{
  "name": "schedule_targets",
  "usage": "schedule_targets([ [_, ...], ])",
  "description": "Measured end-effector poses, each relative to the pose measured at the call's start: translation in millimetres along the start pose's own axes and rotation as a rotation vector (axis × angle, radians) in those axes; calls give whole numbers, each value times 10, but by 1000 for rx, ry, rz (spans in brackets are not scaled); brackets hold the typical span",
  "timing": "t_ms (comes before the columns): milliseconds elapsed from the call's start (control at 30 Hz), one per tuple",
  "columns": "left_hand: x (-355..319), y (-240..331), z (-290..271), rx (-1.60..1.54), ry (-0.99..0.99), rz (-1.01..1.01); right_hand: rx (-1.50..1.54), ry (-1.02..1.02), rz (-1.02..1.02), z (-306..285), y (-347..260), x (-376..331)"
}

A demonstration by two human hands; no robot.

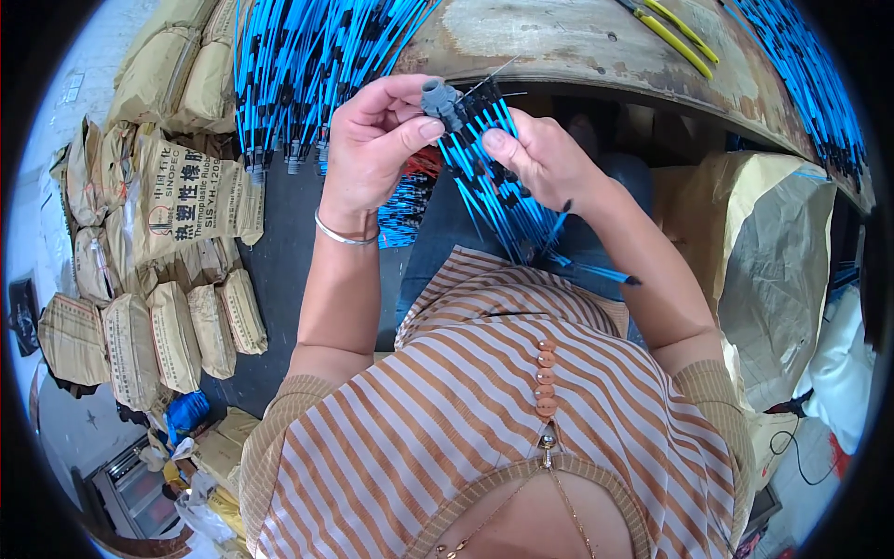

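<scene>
My left hand (pixel 372 140) pinches a small grey plastic connector (pixel 440 99) between thumb and fingers. My right hand (pixel 540 154) holds a bundle of blue cables with black ends (pixel 498 196), whose tips meet the connector and whose tails hang down toward my lap. Both hands are raised just in front of the edge of a worn wooden table (pixel 577 42). A silver bangle sits on my left wrist.
More blue cables (pixel 307 65) hang over the table's left edge and another bunch (pixel 810 74) lies at its right. Yellow-handled pliers (pixel 675 33) rest on the tabletop. Stacked tan paper sacks (pixel 177 205) line the left floor; a large brown paper bag (pixel 773 252) stands at right.
</scene>
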State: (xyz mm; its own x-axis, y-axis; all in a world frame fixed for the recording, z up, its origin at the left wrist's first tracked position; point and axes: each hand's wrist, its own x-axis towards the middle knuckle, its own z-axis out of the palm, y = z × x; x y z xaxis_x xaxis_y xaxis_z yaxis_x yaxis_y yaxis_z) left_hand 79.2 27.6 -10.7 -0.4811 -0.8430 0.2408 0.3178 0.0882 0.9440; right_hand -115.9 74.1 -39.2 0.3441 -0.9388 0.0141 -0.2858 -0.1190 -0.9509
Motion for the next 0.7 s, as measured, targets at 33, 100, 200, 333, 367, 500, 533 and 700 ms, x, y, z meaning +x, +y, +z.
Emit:
schedule_targets([
  [33, -15, -6, -12, -9, -27, -1, 47, -54, 2, -34, -19, -13],
  [100, -52, -18, -36, -28, -79, -3, 142, -164, 7, -74, -47, -36],
  [200, -44, -11, -67, -53, -167, 24, 187, -248, -1, -63, -1, -18],
  [333, -6, -28, -78, -22, -220, 33, 173, -244, 21, -44, 20, -27],
  [367, 5, -31, -77, 0, -223, 31, 154, -221, 35, -41, 28, -31],
  [500, 108, -33, 22, -19, -251, -23, 467, -216, 0, -1, 238, -64],
  [533, 119, -46, 37, -21, -255, -22, 464, -212, 0, -7, 262, -83],
  [700, 119, -128, 135, -101, -153, -81, 479, -91, 91, 7, 209, -182],
])
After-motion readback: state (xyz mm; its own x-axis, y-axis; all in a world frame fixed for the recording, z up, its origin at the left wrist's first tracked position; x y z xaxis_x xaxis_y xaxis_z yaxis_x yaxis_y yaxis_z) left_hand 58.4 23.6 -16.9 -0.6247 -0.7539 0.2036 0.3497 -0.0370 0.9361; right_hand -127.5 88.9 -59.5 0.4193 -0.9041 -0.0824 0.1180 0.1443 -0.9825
